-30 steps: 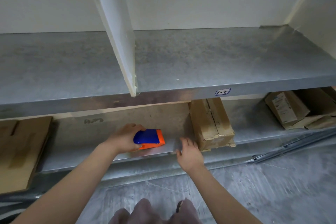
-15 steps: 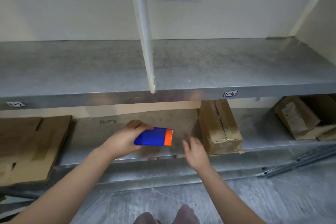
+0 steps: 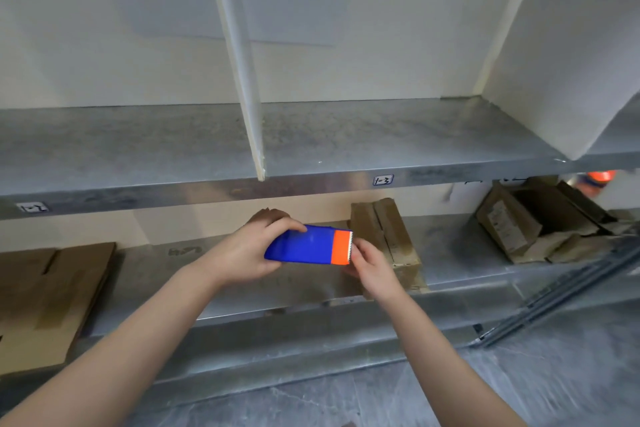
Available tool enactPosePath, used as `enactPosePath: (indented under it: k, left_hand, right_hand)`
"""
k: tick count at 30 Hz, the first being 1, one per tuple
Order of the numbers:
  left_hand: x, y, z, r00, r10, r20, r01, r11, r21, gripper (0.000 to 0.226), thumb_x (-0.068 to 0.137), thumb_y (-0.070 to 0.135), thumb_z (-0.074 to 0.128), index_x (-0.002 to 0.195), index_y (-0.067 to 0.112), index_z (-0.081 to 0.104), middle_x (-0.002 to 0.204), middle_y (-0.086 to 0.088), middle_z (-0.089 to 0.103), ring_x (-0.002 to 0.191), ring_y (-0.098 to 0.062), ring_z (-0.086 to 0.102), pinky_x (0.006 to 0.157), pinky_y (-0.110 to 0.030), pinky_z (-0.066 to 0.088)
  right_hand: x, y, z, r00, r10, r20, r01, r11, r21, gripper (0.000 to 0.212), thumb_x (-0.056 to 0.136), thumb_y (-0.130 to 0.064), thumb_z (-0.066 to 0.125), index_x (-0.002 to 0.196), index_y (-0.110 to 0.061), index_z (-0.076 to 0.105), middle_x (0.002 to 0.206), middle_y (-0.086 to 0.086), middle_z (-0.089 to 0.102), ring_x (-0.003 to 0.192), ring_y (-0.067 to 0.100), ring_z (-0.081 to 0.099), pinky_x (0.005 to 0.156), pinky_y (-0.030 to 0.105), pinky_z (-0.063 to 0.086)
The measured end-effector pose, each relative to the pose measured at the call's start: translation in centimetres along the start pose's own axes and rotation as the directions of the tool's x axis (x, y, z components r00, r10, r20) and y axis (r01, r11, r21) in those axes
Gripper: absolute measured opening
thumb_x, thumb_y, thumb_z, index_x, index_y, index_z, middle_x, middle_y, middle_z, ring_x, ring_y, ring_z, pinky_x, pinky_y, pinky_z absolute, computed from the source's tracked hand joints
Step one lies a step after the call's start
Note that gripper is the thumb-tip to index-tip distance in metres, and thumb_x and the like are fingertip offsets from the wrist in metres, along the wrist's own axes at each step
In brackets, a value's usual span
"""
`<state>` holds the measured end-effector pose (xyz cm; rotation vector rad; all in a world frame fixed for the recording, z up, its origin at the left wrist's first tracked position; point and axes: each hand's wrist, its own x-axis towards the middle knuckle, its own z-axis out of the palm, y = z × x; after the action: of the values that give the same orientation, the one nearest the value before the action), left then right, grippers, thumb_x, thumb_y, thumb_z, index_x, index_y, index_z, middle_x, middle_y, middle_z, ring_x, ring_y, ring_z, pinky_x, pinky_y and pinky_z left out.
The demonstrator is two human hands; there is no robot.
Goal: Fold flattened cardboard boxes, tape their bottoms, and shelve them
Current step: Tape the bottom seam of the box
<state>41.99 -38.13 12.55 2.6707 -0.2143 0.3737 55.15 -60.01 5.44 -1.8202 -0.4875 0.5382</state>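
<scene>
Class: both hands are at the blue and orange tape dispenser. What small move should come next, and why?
Probably pinch the tape's free end and draw it out: the left hand grips the tape dispenser, and the right hand is at its toothed orange edge.

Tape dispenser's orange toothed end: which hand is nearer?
Right. The right hand has its fingers right at the tape dispenser's orange end; the left hand grips the blue body, opposite end.
</scene>
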Motion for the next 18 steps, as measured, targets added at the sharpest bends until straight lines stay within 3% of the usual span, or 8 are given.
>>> enactPosePath:
  k: [3,5,7,11,14,18]
  left_hand:
    - [0.7,1.3,0.9,0.999,-0.035,0.002,0.035,0.999,-0.020,0.061,0.068,0.008,0.066,0.125,0.028,0.053,0.115,0.009,0.050,0.108,-0.008,0.044,0.093,-0.007,0.029]
    - [1.0,2.0,1.9,0.997,-0.069,0.024,0.070,0.997,-0.034,0.064,0.071,0.013,0.069,0.129,0.033,0.050,0.116,0.012,0.048,0.110,-0.005,0.043,0.094,-0.009,0.032]
    - [1.2,2.8,3.2,0.993,-0.108,0.043,0.110,0.993,-0.053,0.067,0.073,0.019,0.072,0.134,0.036,0.049,0.116,0.012,0.050,0.108,-0.001,0.044,0.093,-0.008,0.033]
    - [0.0,3.6,5.3,0.976,-0.217,0.034,0.219,0.970,-0.103,0.068,0.074,0.026,0.076,0.134,0.043,0.048,0.111,0.017,0.051,0.102,0.005,0.049,0.089,-0.010,0.037]
    - [-0.2,4.5,6.5,0.960,-0.273,0.061,0.278,0.956,-0.099,0.068,0.072,0.033,0.071,0.135,0.045,0.047,0.112,0.023,0.050,0.106,0.004,0.050,0.092,-0.013,0.039]
    - [0.9,6.2,7.1,0.944,-0.324,0.056,0.328,0.939,-0.101,0.071,0.074,0.025,0.077,0.134,0.048,0.046,0.111,0.026,0.047,0.105,0.003,0.050,0.089,-0.008,0.037]
  right_hand:
    - [-0.5,-0.5,-2.3,0.996,-0.014,-0.091,0.013,1.000,-0.005,0.016,0.099,-0.015,0.053,0.088,-0.014,0.065,0.079,0.000,0.066,0.079,0.014,0.062,0.073,0.032,0.059]
    - [-0.8,-0.3,-4.0,0.982,-0.069,-0.174,0.039,0.984,-0.174,0.015,0.097,-0.017,0.056,0.086,-0.018,0.066,0.078,-0.009,0.067,0.076,0.007,0.063,0.068,0.021,0.052]
    - [-1.1,0.2,-5.8,0.971,-0.101,-0.215,0.028,0.947,-0.319,0.014,0.095,-0.023,0.059,0.083,-0.024,0.067,0.080,-0.013,0.068,0.081,0.004,0.062,0.071,0.022,0.050]
    - [-2.2,1.8,-9.6,0.968,-0.017,-0.252,-0.090,0.909,-0.408,0.018,0.093,-0.038,0.060,0.079,-0.029,0.066,0.081,-0.014,0.067,0.082,0.010,0.062,0.072,0.030,0.052]
    - [-2.6,2.5,-11.9,0.974,0.007,-0.228,-0.127,0.847,-0.516,0.018,0.094,-0.044,0.057,0.090,-0.029,0.067,0.087,-0.014,0.067,0.083,0.011,0.061,0.063,0.024,0.045]
    - [-1.9,3.3,-13.8,0.979,0.004,-0.204,-0.118,0.828,-0.548,0.021,0.092,-0.048,0.056,0.090,-0.031,0.068,0.087,-0.013,0.068,0.083,0.014,0.061,0.064,0.026,0.044]
